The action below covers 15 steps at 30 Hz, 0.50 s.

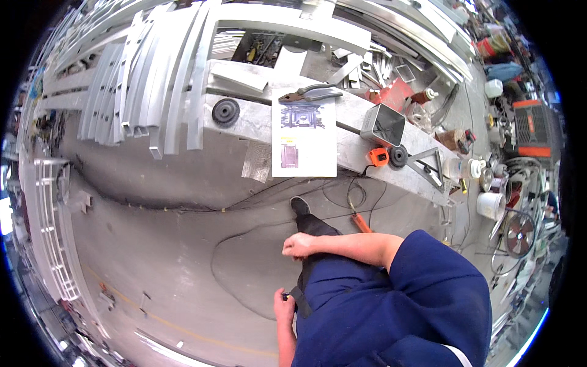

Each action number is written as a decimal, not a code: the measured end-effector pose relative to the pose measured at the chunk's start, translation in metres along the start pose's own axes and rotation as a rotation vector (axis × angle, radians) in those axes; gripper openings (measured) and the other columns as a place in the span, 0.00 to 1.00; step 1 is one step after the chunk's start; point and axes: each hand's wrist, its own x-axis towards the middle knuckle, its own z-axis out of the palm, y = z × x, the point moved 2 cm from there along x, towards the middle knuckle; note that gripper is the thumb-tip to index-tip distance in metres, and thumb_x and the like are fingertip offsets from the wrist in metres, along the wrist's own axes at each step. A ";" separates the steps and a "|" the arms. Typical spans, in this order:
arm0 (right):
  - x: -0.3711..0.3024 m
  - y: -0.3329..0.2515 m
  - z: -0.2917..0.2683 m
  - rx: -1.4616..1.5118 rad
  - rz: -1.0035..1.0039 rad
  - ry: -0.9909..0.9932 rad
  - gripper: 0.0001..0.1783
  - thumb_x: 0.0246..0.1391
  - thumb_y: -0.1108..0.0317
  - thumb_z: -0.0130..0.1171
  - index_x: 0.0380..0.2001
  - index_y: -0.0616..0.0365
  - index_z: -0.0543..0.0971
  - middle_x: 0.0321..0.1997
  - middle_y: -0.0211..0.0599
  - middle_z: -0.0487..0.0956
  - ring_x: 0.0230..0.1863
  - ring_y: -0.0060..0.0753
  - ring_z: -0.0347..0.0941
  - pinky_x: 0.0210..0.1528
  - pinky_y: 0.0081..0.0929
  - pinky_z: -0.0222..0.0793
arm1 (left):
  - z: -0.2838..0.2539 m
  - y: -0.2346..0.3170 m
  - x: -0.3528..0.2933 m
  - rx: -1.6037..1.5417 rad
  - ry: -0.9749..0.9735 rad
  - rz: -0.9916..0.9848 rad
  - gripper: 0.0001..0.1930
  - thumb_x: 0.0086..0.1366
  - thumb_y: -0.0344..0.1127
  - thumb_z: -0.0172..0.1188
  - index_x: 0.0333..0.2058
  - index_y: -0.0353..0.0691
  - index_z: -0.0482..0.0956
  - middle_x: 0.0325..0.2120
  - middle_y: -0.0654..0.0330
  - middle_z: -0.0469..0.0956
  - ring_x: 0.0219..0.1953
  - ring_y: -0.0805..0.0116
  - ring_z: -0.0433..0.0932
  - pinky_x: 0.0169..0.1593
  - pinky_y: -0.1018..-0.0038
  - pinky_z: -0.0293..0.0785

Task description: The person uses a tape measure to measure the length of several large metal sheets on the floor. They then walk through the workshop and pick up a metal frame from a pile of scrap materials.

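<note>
My right hand [298, 246] is in front of my dark trousers, its fingers curled together. Whatever it may hold is hidden. Lower down, my left hand [284, 308] is closed round a small dark thing [285, 296], too small to name, beside a black strap [301, 302] at my waist. Both hands are apart from the metal bench [361, 160]. On that bench lies a printed sheet [306, 137] with pictures, and locking pliers [310, 93] rest across its top edge. A black ribbed disc [225, 112] sits left of the sheet.
Long metal profiles [177, 79] jut over the bench's left end. Right of the sheet stand a square metal tube [383, 125], an orange tape measure [378, 157] and a triangular metal bracket [426, 167]. Cables [214, 244] trail across the floor near my shoe [299, 206]. A fan [520, 234] stands far right.
</note>
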 end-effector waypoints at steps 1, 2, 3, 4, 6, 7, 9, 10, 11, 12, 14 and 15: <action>0.001 0.003 0.014 -0.088 -0.054 -0.035 0.13 0.54 0.61 0.56 0.36 0.59 0.79 0.23 0.33 0.80 0.22 0.23 0.76 0.25 0.25 0.73 | 0.006 -0.006 -0.001 -0.109 -0.005 0.024 0.27 0.56 0.39 0.66 0.52 0.34 0.68 0.33 0.59 0.76 0.33 0.72 0.73 0.41 0.75 0.72; 0.001 0.007 0.028 -0.159 -0.115 -0.075 0.13 0.52 0.62 0.57 0.36 0.59 0.79 0.24 0.33 0.80 0.22 0.23 0.76 0.24 0.25 0.72 | 0.016 -0.014 -0.003 -0.218 -0.009 0.047 0.27 0.57 0.37 0.66 0.52 0.34 0.67 0.32 0.59 0.76 0.33 0.72 0.73 0.41 0.75 0.71; 0.002 0.011 0.040 -0.232 -0.177 -0.117 0.12 0.50 0.63 0.58 0.36 0.58 0.79 0.24 0.34 0.80 0.22 0.23 0.75 0.24 0.25 0.72 | 0.024 -0.021 -0.005 -0.327 -0.011 0.072 0.27 0.57 0.35 0.66 0.52 0.33 0.66 0.32 0.59 0.75 0.33 0.72 0.73 0.40 0.76 0.71; 0.001 0.011 0.049 -0.276 -0.136 -0.156 0.12 0.48 0.63 0.59 0.36 0.57 0.79 0.24 0.34 0.80 0.22 0.24 0.76 0.23 0.26 0.73 | 0.026 -0.012 -0.017 -0.423 -0.038 0.071 0.29 0.56 0.31 0.66 0.54 0.33 0.62 0.33 0.58 0.74 0.33 0.73 0.73 0.40 0.76 0.71; -0.005 0.012 0.071 -0.365 -0.052 -0.228 0.13 0.45 0.64 0.60 0.35 0.56 0.79 0.24 0.34 0.80 0.23 0.26 0.77 0.22 0.27 0.74 | 0.035 -0.023 -0.028 -0.461 0.049 0.215 0.30 0.56 0.31 0.67 0.53 0.34 0.60 0.34 0.58 0.73 0.33 0.72 0.73 0.40 0.76 0.71; -0.015 0.010 0.078 -0.336 -0.026 -0.250 0.13 0.45 0.65 0.60 0.36 0.55 0.79 0.25 0.33 0.80 0.23 0.25 0.76 0.22 0.26 0.73 | 0.040 -0.028 -0.032 -0.484 0.097 0.296 0.31 0.56 0.31 0.67 0.53 0.34 0.59 0.35 0.57 0.73 0.33 0.71 0.73 0.40 0.76 0.71; -0.033 0.010 0.102 -0.272 0.015 -0.293 0.15 0.44 0.66 0.62 0.38 0.55 0.78 0.27 0.32 0.79 0.24 0.24 0.75 0.22 0.24 0.72 | 0.043 -0.044 -0.043 -0.360 0.194 0.374 0.30 0.55 0.33 0.68 0.51 0.34 0.59 0.35 0.57 0.71 0.33 0.70 0.73 0.39 0.75 0.71; -0.035 0.019 0.114 -0.228 0.023 -0.327 0.16 0.44 0.66 0.63 0.39 0.56 0.77 0.27 0.30 0.79 0.26 0.24 0.74 0.22 0.24 0.71 | 0.042 -0.052 -0.050 -0.293 0.248 0.411 0.30 0.55 0.33 0.68 0.51 0.35 0.59 0.36 0.56 0.71 0.33 0.70 0.73 0.39 0.74 0.72; -0.040 0.026 0.123 -0.225 0.021 -0.337 0.15 0.45 0.65 0.63 0.38 0.56 0.77 0.27 0.30 0.79 0.26 0.24 0.74 0.22 0.24 0.71 | 0.045 -0.060 -0.055 -0.323 0.257 0.417 0.29 0.55 0.34 0.68 0.49 0.35 0.60 0.35 0.56 0.71 0.33 0.70 0.73 0.38 0.74 0.72; -0.044 0.032 0.133 -0.221 0.017 -0.348 0.15 0.45 0.65 0.64 0.38 0.56 0.77 0.28 0.30 0.78 0.26 0.23 0.74 0.21 0.25 0.71 | 0.047 -0.068 -0.061 -0.351 0.266 0.423 0.28 0.55 0.34 0.68 0.47 0.35 0.60 0.35 0.56 0.70 0.32 0.70 0.73 0.38 0.73 0.72; -0.058 0.044 0.156 -0.221 0.004 -0.387 0.14 0.45 0.63 0.65 0.35 0.55 0.77 0.27 0.30 0.78 0.25 0.23 0.72 0.22 0.26 0.69 | 0.048 -0.088 -0.080 -0.306 0.275 0.445 0.27 0.54 0.36 0.69 0.44 0.37 0.61 0.34 0.56 0.70 0.31 0.69 0.73 0.36 0.71 0.73; -0.051 0.058 0.167 -0.426 -0.060 -0.391 0.13 0.44 0.63 0.65 0.34 0.54 0.77 0.26 0.29 0.77 0.24 0.22 0.71 0.24 0.28 0.69 | 0.048 -0.096 -0.083 -0.243 0.302 0.489 0.26 0.53 0.38 0.70 0.42 0.37 0.62 0.32 0.56 0.70 0.30 0.69 0.72 0.35 0.70 0.73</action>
